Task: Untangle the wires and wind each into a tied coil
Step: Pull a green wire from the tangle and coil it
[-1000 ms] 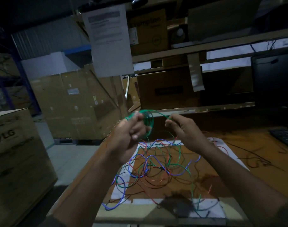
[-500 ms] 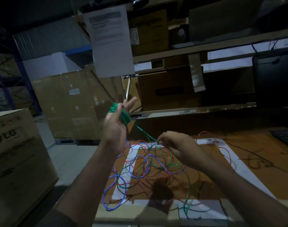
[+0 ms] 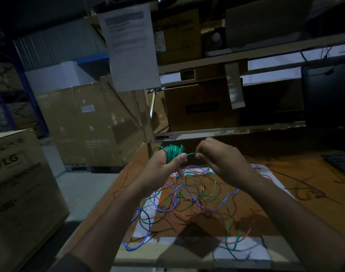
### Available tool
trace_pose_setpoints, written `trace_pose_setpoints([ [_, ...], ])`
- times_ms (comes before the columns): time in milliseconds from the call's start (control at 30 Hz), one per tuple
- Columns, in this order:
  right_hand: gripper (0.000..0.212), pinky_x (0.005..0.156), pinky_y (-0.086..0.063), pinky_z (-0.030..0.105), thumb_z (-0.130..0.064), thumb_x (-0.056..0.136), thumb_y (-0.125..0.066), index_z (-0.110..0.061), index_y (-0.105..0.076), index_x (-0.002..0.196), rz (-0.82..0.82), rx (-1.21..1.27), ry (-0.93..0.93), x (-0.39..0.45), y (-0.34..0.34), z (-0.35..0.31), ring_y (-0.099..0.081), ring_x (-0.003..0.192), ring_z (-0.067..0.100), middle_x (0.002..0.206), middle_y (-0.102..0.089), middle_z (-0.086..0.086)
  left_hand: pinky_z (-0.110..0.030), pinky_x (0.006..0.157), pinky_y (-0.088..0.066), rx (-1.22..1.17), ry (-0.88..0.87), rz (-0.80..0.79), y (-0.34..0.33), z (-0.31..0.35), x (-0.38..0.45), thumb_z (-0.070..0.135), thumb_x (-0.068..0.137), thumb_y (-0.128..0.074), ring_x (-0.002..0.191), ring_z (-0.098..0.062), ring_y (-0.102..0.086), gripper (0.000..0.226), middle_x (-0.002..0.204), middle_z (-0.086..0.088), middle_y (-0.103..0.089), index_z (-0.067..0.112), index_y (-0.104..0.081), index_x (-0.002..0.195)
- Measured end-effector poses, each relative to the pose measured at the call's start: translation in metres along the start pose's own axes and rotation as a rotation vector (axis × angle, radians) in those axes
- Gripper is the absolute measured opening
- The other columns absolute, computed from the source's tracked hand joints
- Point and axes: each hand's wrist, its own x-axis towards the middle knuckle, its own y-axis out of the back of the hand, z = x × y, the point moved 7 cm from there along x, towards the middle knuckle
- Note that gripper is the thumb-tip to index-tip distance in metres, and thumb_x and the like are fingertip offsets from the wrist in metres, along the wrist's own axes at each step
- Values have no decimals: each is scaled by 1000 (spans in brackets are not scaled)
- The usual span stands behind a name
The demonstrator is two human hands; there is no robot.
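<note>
Below both hands, a tangle of loose wires, blue, red, green and black, lies spread on the wooden table. Above it, the left hand grips a green coil wound round its fingers, thumb pressed against the loops. Just beside it, the right hand pinches the green strand running from the coil, fingers curled.

Wire tangle on desk; coil above it (between hands); boxes left, shelf behind.
</note>
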Motion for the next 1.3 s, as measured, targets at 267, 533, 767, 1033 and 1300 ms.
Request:
trace_pose_setpoints([
  [267, 31, 97, -37, 38, -26, 102, -55, -32, -57, 132, -264, -495, 87, 1, -21, -7, -49, 120, 20, 126, -58, -3, -31, 72, -48, 52, 80, 75, 1, -24, 1, 30, 108, -52, 65, -5, -59, 31, 63, 6, -62, 18, -62, 80],
  [533, 15, 72, -48, 15, -8, 102, -56, -16, -65, 112, 138, 218, -201, -4, -5, 13, -61, 87, 5, 105, -54, -10, -40, 96, -51, -667, 148, -75, -16, -17, -6, 26, 106, -49, 51, -11, -46, 23, 52, 7, -35, 11, -53, 89],
  [767, 20, 61, -47, 22, -18, 107, -48, -17, -64, 119, 75, 388, -362, -16, -36, 15, -55, 74, 1, 100, -57, -4, -35, 105, -46, -1129, 149, 96, -6, -22, -2, 23, 104, -51, 47, -3, -40, 17, 71, 3, -54, 10, -59, 96],
  [1033, 13, 69, -45, 11, -11, 100, -62, -19, -54, 105, 196, 344, -410, -21, -33, -2, -56, 85, 0, 96, -58, -6, -33, 92, -53, -1274, 156, 368, 6, -34, -1, 17, 105, -53, 53, -3, -52, 16, 80, 1, -71, 10, -65, 97],
  [1300, 13, 78, -51, 35, -9, 92, -71, -17, -67, 101, 13, 121, -75, -17, -42, -36, -54, 91, 15, 97, -64, -2, -39, 115, -41, -943, 41, 338, 11, -28, -1, 24, 107, -47, 125, -24, -66, 33, 122, -14, -74, 16, -79, 102],
])
